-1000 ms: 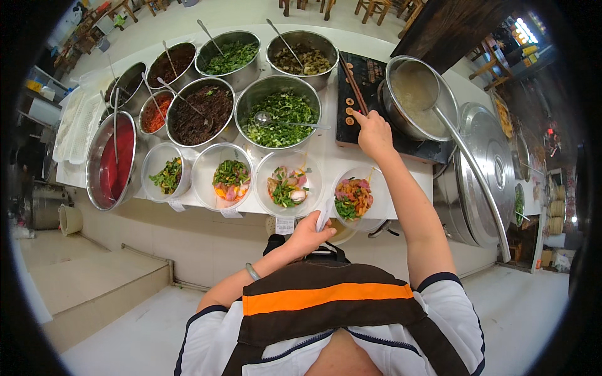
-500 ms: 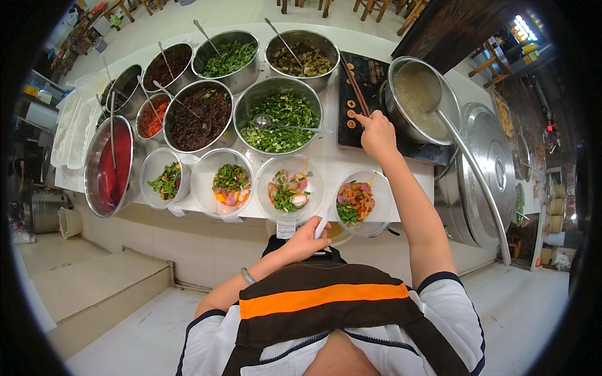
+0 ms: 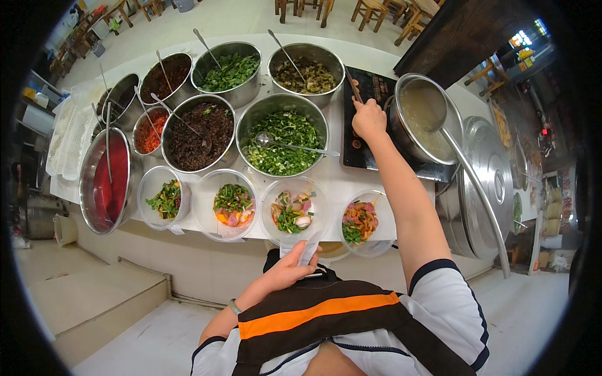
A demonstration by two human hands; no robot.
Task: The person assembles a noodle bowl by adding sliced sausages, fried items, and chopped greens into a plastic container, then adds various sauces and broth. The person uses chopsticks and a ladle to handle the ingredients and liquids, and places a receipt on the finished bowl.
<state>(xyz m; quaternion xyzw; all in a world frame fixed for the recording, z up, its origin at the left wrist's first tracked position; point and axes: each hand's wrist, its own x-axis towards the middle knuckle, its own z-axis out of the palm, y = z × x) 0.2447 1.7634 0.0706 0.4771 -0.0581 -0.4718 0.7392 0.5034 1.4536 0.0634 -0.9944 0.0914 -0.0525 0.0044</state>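
Note:
My left hand [image 3: 290,266] is closed on a white paper slip [image 3: 309,251] at the table's near edge. Farther out, my right hand [image 3: 369,119] is closed around a pair of dark chopsticks [image 3: 354,85] over the black induction cooker [image 3: 371,80]. Just right of that hand stands a steel pot of cloudy broth [image 3: 419,106], a ladle [image 3: 467,158] leaning in it. Between my hands sit a clear bowl of chopped greens and sliced meat [image 3: 291,212] and another of orange-brown toppings [image 3: 360,222].
Two more filled clear bowls [image 3: 213,233] stand left along the near edge. Behind them are steel basins of scallions [image 3: 282,135], dark minced topping [image 3: 197,133], pickled greens [image 3: 306,75] and red liquid [image 3: 108,185], with spoons. A large lidded steel pot [image 3: 486,188] stands at right.
My right hand has moved slightly up and left and closed on the chopsticks. My left hand has drawn back toward me with the paper slip, and the view has shifted a little.

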